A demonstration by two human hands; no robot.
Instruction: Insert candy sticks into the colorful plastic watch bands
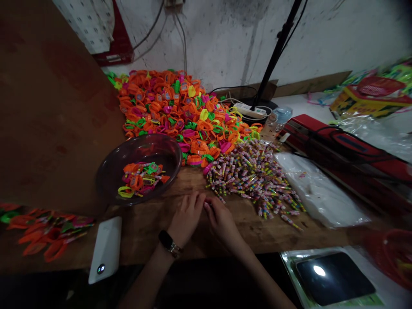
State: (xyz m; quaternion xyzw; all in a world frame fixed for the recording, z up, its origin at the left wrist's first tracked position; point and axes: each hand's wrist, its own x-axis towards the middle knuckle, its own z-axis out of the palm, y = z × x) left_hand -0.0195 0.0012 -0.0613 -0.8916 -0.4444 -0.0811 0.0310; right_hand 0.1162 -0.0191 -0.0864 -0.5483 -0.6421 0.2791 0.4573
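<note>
My left hand point(188, 216), with a dark watch at its wrist, rests low over the wooden table point(144, 229), its fingers close together. Beside it, touching at the fingertips, is my right hand point(222, 218), its fingers curled in a pinch. Something small shows between the fingertips, too small to name. Just beyond the right hand lies a heap of small wrapped candy sticks point(247, 171). Behind both hands spreads a large pile of orange, pink and green plastic toy watches point(180, 113). To the left, a dark round basin point(106, 176) holds several toy watches and wrapped sticks.
A white phone point(106, 249) lies at the table's left front edge, near more orange toys point(41, 234). On the right are plastic bags point(318, 189), a red sealing machine point(347, 150) and a dark tablet point(334, 277). A black pole point(273, 58) stands behind; a cardboard sheet point(54, 111) rises left.
</note>
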